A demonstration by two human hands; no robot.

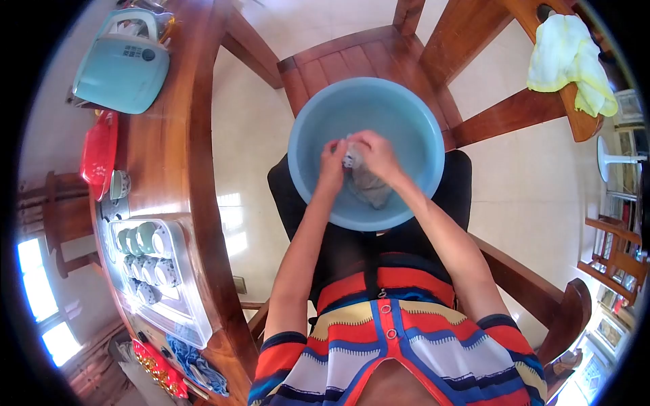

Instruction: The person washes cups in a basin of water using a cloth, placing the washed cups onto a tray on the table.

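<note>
Over a light blue basin (298, 162), my two hands meet close together. My left hand (332, 164) is closed round a small white cup (348, 162) with dark markings, mostly covered by fingers. My right hand (376, 155) is closed at the cup's other side, gripping a wet greyish cloth (370, 188). The cloth hangs down into the basin below the right hand. Fingertips of both hands nearly touch at the cup's upper edge.
The basin stands between my knees and a wooden chair (325, 68). On the wooden table (159, 155) at left are a clear tray (196, 314) with several small cups (166, 272), a red dish (99, 152) and a blue kettle-like appliance (125, 74). A yellow-white towel (565, 57) hangs at upper right.
</note>
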